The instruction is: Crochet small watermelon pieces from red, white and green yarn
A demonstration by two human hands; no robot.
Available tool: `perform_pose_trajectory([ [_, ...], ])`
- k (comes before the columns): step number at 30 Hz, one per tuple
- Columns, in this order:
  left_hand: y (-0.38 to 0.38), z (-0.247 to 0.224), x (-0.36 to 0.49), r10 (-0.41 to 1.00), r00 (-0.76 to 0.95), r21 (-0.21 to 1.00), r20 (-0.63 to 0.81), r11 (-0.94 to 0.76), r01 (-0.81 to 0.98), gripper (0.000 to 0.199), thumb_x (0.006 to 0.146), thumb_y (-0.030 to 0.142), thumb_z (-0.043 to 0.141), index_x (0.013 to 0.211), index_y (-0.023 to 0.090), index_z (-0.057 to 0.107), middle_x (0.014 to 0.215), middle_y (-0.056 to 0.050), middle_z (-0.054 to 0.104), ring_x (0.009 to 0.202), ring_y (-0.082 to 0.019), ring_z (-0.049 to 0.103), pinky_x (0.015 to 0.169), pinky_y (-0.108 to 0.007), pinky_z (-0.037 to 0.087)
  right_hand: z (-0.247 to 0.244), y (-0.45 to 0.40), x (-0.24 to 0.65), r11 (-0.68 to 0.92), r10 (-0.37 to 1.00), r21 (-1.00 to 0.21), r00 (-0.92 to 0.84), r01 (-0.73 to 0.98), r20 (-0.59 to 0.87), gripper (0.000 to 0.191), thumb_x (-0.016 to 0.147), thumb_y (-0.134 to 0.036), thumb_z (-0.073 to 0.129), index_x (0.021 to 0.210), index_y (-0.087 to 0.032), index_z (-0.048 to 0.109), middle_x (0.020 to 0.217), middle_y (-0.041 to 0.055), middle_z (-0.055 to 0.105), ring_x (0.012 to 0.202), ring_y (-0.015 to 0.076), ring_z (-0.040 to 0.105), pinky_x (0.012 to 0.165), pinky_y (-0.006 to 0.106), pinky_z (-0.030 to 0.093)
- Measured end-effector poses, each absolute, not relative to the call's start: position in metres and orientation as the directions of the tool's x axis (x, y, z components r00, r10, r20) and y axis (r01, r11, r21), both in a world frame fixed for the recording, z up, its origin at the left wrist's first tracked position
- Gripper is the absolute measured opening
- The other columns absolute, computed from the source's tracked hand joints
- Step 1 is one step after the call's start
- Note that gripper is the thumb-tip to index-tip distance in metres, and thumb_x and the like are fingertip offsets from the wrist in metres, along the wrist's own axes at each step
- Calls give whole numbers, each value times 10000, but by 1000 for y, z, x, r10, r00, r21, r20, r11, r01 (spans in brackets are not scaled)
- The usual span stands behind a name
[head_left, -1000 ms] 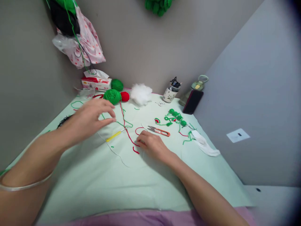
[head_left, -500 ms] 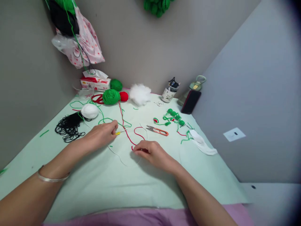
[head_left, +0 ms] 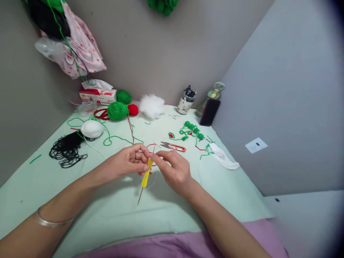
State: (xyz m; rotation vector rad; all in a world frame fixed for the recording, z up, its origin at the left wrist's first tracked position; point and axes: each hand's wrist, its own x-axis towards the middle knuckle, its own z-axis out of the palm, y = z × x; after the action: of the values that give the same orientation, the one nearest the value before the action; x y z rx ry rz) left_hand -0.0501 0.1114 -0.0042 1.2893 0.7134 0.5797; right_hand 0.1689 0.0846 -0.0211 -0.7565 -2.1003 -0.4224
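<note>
Yellow hook (head_left: 146, 178): slanting between the left hand's (head_left: 123, 163) pinching fingertips
Right hand (head_left: 176, 172): fingers bunching beside its upper end; grip unclear
Red yarn (head_left: 131, 129): trailing loose, seemingly unworked
Green pieces (head_left: 196, 130): lying beyond the scissors (head_left: 174, 146), apparently already formed

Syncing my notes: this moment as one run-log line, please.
left hand: holds yellow-handled tool | right hand: fingers at its upper end | table: orange snips, white yarn ball, black yarn
</note>
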Motion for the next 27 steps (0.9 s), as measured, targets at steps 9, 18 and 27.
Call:
perform_pose_trajectory([
  [9,134,3,-48,899,436,922,-31,-143,360,290,941,515,595,999,234,632,820,2,708,728,-181,643,704,-302,495,-16,100,185,519,841,-713,-131,471,525,89,950,-182,640,916,-207,719,861,48,753,770,166,674,718,300,530],
  [18,180,-27,-18,931,356,676,85,-316,665,81,734,289,663,679,233,644,758,-43,628,856,-281,602,797,-380,458,-1,104,190,-37,994,-955,-111,-294,-4,263,788,-443,837,856,-197,772,776,30,767,670,128,642,705,280,545],
  [27,170,4,-39,941,304,877,152,-270,398,241,905,449,567,866,217,620,976,-63,747,920,-232,680,839,-341,501,7,99,194,22,993,-965,-107,-259,51,257,753,-440,870,839,-210,791,772,30,749,714,155,660,715,306,551],
])
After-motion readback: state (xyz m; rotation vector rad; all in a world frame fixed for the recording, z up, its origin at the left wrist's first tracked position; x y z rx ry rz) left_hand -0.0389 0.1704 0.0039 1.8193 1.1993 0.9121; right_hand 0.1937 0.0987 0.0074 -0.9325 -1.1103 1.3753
